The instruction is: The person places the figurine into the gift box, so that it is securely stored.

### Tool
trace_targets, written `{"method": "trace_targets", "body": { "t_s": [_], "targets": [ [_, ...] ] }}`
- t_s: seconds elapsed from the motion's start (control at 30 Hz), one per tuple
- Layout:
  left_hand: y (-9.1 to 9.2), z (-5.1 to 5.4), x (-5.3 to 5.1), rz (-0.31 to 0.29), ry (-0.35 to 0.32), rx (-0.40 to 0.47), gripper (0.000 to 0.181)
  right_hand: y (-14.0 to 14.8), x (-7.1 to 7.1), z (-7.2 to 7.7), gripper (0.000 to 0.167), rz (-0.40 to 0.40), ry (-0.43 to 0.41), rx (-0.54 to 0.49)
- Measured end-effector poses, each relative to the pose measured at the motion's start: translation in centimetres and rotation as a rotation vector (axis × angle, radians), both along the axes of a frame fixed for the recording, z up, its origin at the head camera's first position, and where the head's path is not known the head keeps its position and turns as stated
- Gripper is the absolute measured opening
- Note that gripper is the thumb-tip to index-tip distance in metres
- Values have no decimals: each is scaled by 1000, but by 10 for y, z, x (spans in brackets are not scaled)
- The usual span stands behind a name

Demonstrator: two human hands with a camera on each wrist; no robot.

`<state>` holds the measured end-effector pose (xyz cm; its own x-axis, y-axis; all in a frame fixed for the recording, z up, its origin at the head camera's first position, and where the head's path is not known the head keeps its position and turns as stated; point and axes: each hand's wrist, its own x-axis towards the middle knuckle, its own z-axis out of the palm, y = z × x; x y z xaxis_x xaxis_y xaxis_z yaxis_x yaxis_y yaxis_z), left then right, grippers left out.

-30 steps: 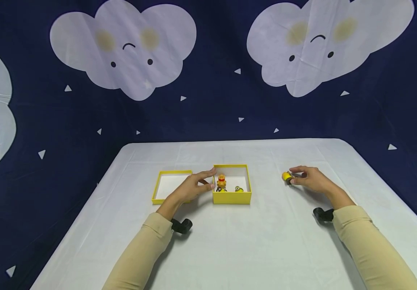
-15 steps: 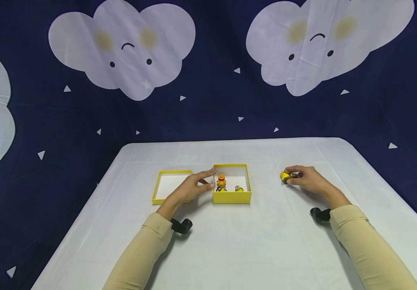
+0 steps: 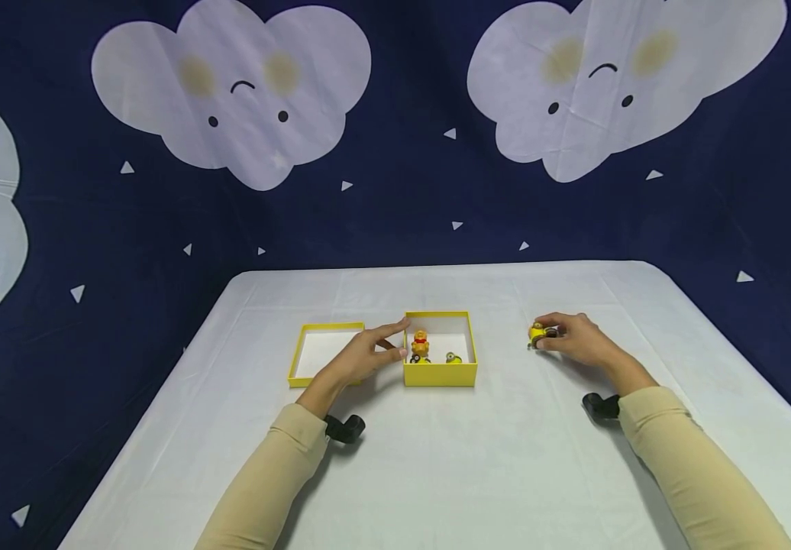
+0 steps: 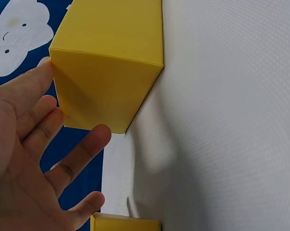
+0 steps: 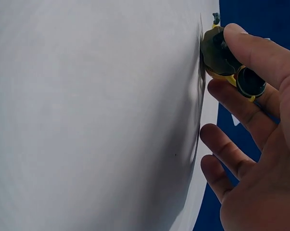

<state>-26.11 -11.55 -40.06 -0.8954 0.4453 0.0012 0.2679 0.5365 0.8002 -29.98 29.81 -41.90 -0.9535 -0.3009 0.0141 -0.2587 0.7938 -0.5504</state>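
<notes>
Between thumb and fingers, my right hand [image 3: 584, 340] pinches a small yellow minion figurine [image 3: 536, 334] low over the table, right of a yellow box. Its dark side [image 5: 220, 54] shows in the right wrist view. My left hand [image 3: 359, 357] touches the left wall of the yellow box [image 3: 440, 375] with its fingers spread and fairly straight. Inside the box stands an orange bear figurine with a red band [image 3: 420, 344]. Two yellow minion-like figurines, one at the right [image 3: 453, 357] and one below the bear [image 3: 421, 360], are partly hidden by the front wall.
A shallow yellow-rimmed lid [image 3: 304, 347], white inside, lies left of the box, partly behind my left hand. The white-covered table [image 3: 437, 466] ends at a dark blue cloth [image 3: 402, 221] with clouds.
My right hand has moved slightly left with the minion figurine, which appears turned more upright. The left hand, box and lid stay where they were.
</notes>
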Motion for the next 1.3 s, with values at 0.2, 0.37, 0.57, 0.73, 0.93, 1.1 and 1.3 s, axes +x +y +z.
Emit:
{"method": "trace_targets", "body": {
  "t_s": [0.2, 0.37, 0.57, 0.73, 0.93, 1.1, 1.3],
  "targets": [
    [0, 0, 1, 2, -1, -7, 57, -4, -1, -1, 55, 0, 22, 10],
    [-1, 0, 1, 4, -5, -3, 57, -6, -3, -2, 54, -8, 27, 17],
    [0, -2, 0, 4, -11, 8, 57, -7, -1, -1, 53, -33, 16, 38],
    [0, -2, 1, 6, -8, 4, 57, -7, 0, 1, 55, -46, 10, 26],
    [0, 0, 1, 5, -14, 8, 58, -7, 1, 5, 58, -61, 21, 16],
    [0, 1, 1, 0, -14, 3, 57, -7, 4, 9, 58, -67, 41, 18],
    [0, 1, 0, -1, -15, -1, 57, -10, 7, 14, 57, -65, 53, -9]
  ]
}}
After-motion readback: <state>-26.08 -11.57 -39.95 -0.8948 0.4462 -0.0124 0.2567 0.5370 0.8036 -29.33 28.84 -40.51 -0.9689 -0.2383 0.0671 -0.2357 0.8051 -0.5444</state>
